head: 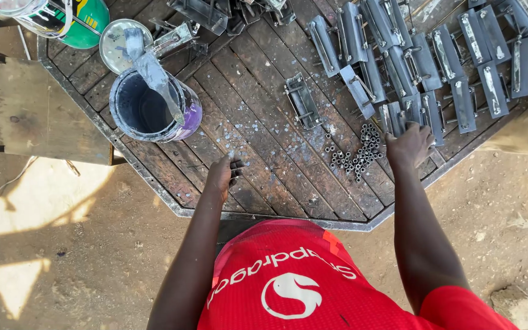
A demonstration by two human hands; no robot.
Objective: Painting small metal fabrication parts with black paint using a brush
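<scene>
While my right hand [408,145] closes on a grey painted metal bracket [412,111], I lift straight, clear of the small loose nuts [357,153]; my left hand [222,174] rests flat and empty on the dark wooden table [258,122].

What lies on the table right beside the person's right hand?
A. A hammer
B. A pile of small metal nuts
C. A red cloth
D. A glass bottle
B: the right hand rests on the wooden table next to a heap of small metal nuts.
</scene>
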